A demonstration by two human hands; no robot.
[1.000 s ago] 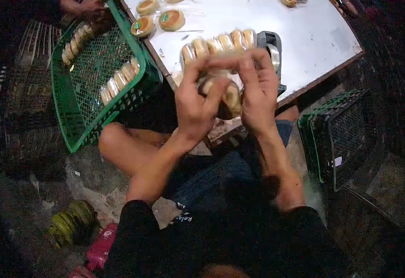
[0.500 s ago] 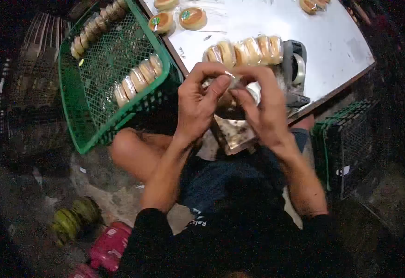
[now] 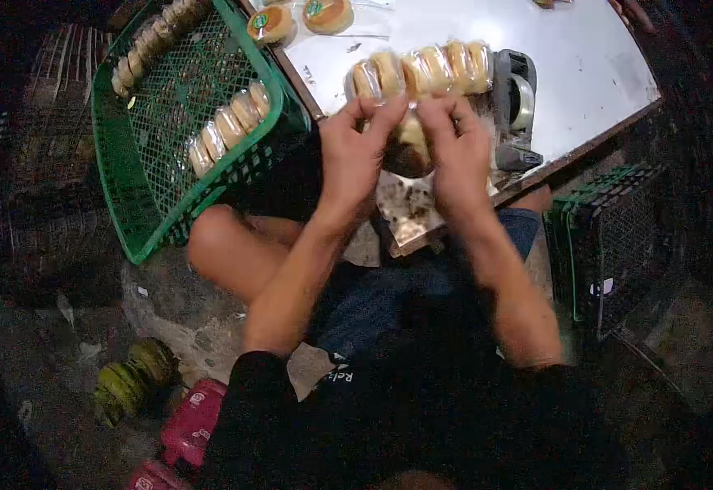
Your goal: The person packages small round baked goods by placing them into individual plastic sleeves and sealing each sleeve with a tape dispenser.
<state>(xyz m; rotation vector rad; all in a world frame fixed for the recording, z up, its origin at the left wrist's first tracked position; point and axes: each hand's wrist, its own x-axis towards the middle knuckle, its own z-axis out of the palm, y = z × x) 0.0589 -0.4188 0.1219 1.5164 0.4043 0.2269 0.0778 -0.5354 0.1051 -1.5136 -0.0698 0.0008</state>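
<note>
My left hand [image 3: 352, 151] and my right hand [image 3: 460, 155] are side by side over the near edge of the table. Both are closed, with fingertips pinched around what looks like the clear wrapper of a round bun [image 3: 410, 152]. The bun hangs just below and between them, its brown face toward me; the wrapper itself is hard to make out. Beyond my fingers stands a row of wrapped buns [image 3: 430, 72]. A grey tape dispenser [image 3: 517, 102] with a roll of tape is to the right of my right hand.
At the left, a green plastic crate [image 3: 177, 224] holds wrapped buns [image 3: 230, 126] in rows. Labelled buns [image 3: 328, 15] lie on the far part of the white table [image 3: 585, 90]. Dark crates [image 3: 609, 245] stand at the right. Pink and yellow-green objects [image 3: 193, 425] are on the floor.
My hands have come level with each other, fingertips now pinched side by side. More of the bun shows beneath them. The view has shifted slightly, so the table and crate sit higher.
</note>
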